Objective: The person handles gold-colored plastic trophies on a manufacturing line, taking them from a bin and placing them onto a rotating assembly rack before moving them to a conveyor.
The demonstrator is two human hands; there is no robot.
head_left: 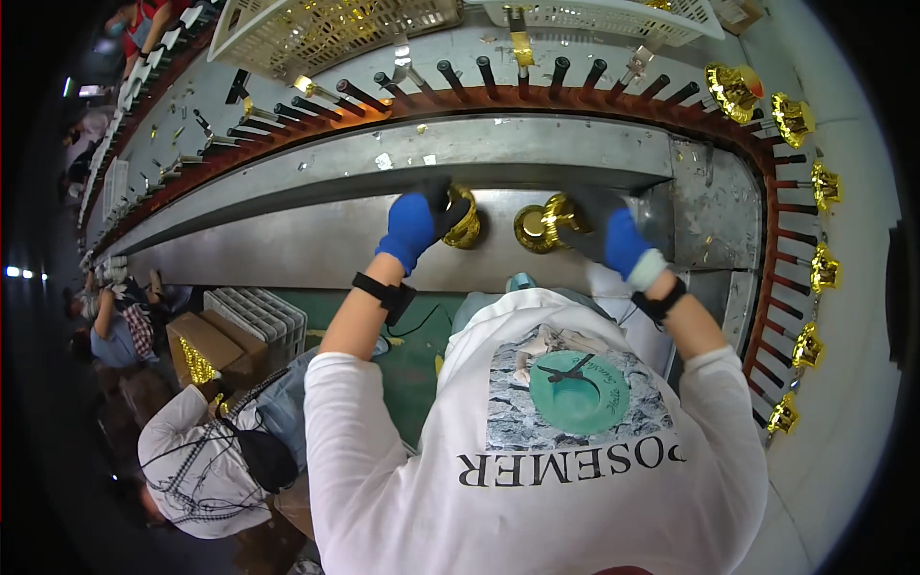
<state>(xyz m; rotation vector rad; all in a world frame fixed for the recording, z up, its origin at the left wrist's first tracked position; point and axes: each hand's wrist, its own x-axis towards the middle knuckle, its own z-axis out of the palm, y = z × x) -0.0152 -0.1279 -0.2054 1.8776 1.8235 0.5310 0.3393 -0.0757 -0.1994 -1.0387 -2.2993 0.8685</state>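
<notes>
Overhead, grey metal bench (316, 244), curved peg conveyor (575, 96), left hand (417, 222) grasping gold cup (467, 218), right hand (613, 230) grasping gold piece (546, 225).

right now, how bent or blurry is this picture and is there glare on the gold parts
Head view: strong fisheye, so the metal workbench and the conveyor rail of pegs curve, and the corners go black. The centre is sharp; the left edge is dim and soft. Bright highlights glint on the gold pieces between the left hand and right hand.
</notes>
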